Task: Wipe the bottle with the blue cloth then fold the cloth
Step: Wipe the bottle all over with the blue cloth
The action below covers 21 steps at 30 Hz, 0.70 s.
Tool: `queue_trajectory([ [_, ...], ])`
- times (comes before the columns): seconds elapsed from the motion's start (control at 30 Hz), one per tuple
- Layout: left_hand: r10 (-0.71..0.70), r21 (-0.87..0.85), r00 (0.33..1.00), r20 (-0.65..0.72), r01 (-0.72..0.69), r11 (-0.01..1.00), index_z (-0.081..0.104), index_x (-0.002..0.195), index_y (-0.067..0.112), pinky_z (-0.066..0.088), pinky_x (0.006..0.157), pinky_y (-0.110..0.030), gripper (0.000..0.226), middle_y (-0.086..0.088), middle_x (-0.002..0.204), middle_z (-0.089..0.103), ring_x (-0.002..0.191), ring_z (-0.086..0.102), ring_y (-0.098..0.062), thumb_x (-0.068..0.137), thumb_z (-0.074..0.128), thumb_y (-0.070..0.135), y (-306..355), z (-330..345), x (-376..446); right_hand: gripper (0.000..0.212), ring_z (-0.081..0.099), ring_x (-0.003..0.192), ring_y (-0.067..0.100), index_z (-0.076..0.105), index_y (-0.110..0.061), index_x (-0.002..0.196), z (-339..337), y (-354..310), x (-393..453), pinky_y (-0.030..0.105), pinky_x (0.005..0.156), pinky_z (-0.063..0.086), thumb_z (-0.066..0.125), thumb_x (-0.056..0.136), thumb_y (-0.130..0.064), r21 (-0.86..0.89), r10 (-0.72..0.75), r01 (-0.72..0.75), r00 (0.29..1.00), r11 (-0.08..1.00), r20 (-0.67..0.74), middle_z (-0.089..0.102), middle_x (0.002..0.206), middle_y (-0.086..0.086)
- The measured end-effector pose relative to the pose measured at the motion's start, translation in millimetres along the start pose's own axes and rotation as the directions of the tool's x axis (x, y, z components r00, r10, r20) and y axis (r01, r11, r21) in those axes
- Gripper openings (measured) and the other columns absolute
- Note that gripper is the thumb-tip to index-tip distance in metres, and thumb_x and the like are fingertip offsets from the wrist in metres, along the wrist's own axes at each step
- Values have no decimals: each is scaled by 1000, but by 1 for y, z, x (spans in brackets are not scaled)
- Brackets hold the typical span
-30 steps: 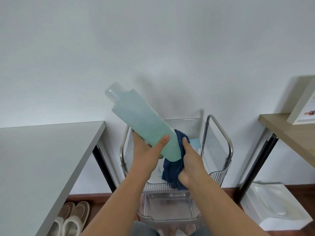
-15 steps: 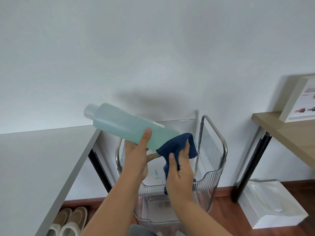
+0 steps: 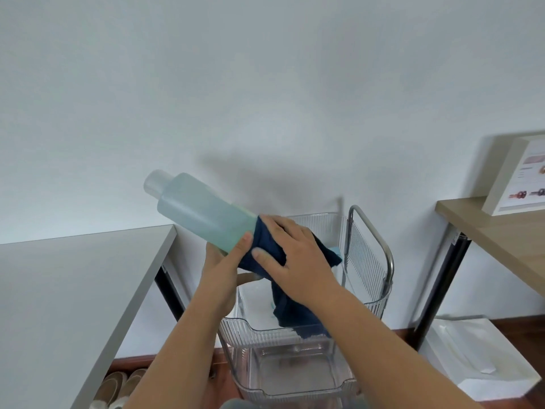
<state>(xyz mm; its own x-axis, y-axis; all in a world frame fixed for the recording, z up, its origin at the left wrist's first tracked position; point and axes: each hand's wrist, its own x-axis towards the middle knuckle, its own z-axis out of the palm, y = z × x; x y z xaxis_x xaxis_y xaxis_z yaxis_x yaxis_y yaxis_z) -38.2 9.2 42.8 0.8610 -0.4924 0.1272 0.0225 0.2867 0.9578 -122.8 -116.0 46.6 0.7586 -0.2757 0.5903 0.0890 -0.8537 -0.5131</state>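
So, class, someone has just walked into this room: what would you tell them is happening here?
A person is wiping a pale blue-green bottle held in the air above a clear plastic trolley. The left hand grips the bottle's lower part, its cap pointing up and left. The right hand presses a dark blue cloth around the bottle's base, with the loose end hanging down. The cloth is not folded yet.

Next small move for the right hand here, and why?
Probably slide the right hand and cloth up the bottle toward the cap: the cloth wraps only the lower end, the left hand steadies it, and the upper body is uncovered.
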Motion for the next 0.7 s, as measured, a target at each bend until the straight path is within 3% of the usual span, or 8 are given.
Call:
queue_trajectory([
  [0.13,-46,-31,996,79,49,998,52,135,17,59,64,-46,66,-10,121,69,102,70,-30,77,71,41,1,-8,0,78,47,122,6,21,-57,142,-16,1,11,33,106,40,57,74,-69,219,111,-165,965,962,239,49,135,-17],
  [0.2,-44,-57,996,78,48,997,52,136,15,58,64,-45,65,-12,122,69,103,70,-32,78,71,40,1,-8,1,81,46,125,9,19,-54,145,-13,-3,8,35,105,42,57,74,-69,136,90,-117,978,984,191,46,140,-15],
  [0.3,-26,-69,998,57,30,997,58,130,21,58,63,-43,61,-9,117,72,100,71,-32,77,75,45,3,-4,4,78,47,126,27,32,-31,149,1,-10,-10,45,104,42,63,81,-53,-113,-73,76,997,991,32,40,151,3],
  [0.4,-45,-48,999,-20,44,998,69,106,39,59,61,-40,37,2,103,76,89,75,-24,72,78,51,2,1,5,57,49,126,39,53,-19,137,16,-8,-26,54,105,40,67,83,-29,-353,-255,203,961,913,-109,44,147,14],
  [0.47,-34,-25,999,-30,34,999,70,95,46,58,58,-36,25,7,97,77,83,75,-20,72,76,51,1,1,4,50,45,131,39,58,-18,134,20,-5,-29,54,107,38,65,84,-24,-350,-304,244,944,904,-127,45,147,12],
  [0.53,-35,-6,999,-21,35,999,64,114,38,58,59,-36,43,3,104,75,88,74,-23,74,76,50,2,-2,4,51,42,135,34,56,-19,135,16,-1,-25,49,109,37,67,85,-22,-221,-299,273,950,936,-89,42,150,7],
  [0.6,-23,35,999,39,21,999,55,131,25,58,64,-37,66,-5,115,72,98,72,-29,75,78,52,4,-9,3,54,39,139,18,53,-25,136,8,2,-16,36,113,34,69,85,-26,89,-175,177,984,980,-24,37,151,-6],
  [0.7,-19,62,987,160,9,998,51,136,21,59,72,-43,86,-8,121,70,105,69,-30,66,81,60,8,-18,-1,49,36,134,-7,52,-48,128,-7,2,1,19,111,33,67,84,-33,524,-29,-61,986,850,162,40,144,-25],
])
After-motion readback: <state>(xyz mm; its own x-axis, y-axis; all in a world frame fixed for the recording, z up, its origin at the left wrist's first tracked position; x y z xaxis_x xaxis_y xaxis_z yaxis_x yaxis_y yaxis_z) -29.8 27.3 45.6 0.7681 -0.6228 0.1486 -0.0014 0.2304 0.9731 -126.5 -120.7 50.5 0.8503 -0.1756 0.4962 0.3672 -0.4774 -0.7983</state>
